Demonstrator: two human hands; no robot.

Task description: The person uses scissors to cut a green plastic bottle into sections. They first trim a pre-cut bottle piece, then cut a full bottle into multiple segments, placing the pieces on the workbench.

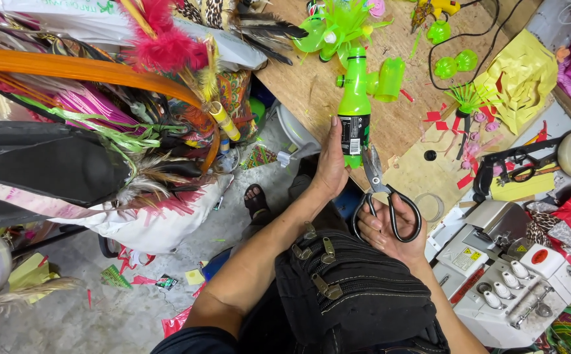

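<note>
left hand wrapped around green bottle lying on wooden table edge | right hand fingers through black scissors loops, blades nearly shut, tips at bottle base

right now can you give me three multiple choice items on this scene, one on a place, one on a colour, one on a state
1. Where does the bright green plastic bottle lie?
A. on the wooden tabletop
B. on the concrete floor
C. on the white sewing machine

2. What colour are the handles of the metal scissors?
A. red
B. black
C. yellow

3. How is the bottle's neck end?
A. closed with a white cap
B. wrapped in tape
C. cut into thin splayed strips

Answers:
1. A, the bottle rests flat on the wood with the left hand against its labelled end.
2. B, the two loops around the right hand fingers are black.
3. C, narrow green strips fan out from the far end beyond the bottle.
</note>
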